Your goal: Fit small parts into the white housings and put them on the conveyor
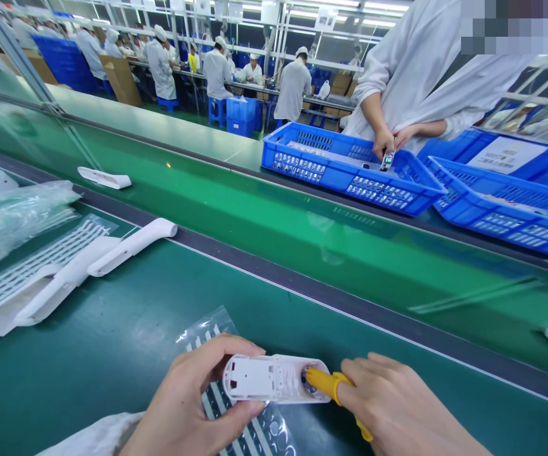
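My left hand [191,396] grips a white plastic housing [255,375] by its left end, thumb below and fingers above. The housing's hollow inner side faces up, above the green work surface. My right hand [383,396] has yellow finger cots on two digits. Its index finger reaches into the rounded right end of the housing, touching a dark round part [308,380] that it partly covers. The thumb is apart below, and the other fingers are bent. Beneath the left hand and housing lies a clear sheet with white strips [214,405].
White curved housings [134,246] lie at left beside striped sheets [72,244] and a clear plastic bag [18,218]. A green conveyor belt [255,209] crosses ahead, carrying another white shell [104,178]. Beyond it, a person [411,82] handles a small device over a blue crate [302,166].
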### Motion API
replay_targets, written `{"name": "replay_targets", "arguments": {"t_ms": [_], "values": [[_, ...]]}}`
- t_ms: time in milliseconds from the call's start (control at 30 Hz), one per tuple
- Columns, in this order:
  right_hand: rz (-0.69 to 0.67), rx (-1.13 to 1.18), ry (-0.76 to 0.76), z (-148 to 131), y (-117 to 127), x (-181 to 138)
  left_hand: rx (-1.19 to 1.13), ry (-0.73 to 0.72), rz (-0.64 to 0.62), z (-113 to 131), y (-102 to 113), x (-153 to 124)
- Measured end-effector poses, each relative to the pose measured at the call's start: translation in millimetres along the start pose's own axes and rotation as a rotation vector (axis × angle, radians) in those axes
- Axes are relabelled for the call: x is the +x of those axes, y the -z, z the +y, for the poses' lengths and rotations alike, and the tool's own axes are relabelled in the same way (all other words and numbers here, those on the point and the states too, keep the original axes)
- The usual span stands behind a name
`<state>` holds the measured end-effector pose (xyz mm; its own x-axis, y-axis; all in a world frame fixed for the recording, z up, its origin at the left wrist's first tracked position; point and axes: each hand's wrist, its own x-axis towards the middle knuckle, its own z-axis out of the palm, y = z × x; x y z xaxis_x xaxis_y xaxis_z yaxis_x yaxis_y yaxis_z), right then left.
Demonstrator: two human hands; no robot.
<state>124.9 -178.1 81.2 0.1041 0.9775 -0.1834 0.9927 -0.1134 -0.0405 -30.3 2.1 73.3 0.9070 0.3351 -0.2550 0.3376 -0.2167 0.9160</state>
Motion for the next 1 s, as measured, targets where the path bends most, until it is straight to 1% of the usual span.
{"name": "replay_targets", "arguments": {"t_ms": [167, 433, 667, 767, 900, 1000], "values": [[-0.101, 0.05, 0.009, -2.2, 0.9, 4.2, -0.002, 0.009, 0.001, -0.9, -1.0, -1.0], [-0.092, 0.024, -0.032, 3.2, 0.9, -0.6, 0.001, 0.019, -0.005, -2.4, -2.0, -1.6], [-0.09, 0.066, 0.001, 2.5, -0.3, -1.7, 0.014, 0.011, -0.008, -2.0, -1.3, -2.0], [-0.038, 0.1, -0.004, 3.8, 1.9, -3.6, 0.004, -0.008, 0.019, -3.0, -1.5, -3.2], [0.135, 0.153, -0.026, 11.5, 13.6, -9.9, -0.063, -0.045, 0.047, -4.4, -1.3, -1.3], [0.26, 0.114, -0.043, 19.2, 21.9, -14.1, -0.082, -0.059, 0.032, -7.4, -1.6, 3.3]]}}
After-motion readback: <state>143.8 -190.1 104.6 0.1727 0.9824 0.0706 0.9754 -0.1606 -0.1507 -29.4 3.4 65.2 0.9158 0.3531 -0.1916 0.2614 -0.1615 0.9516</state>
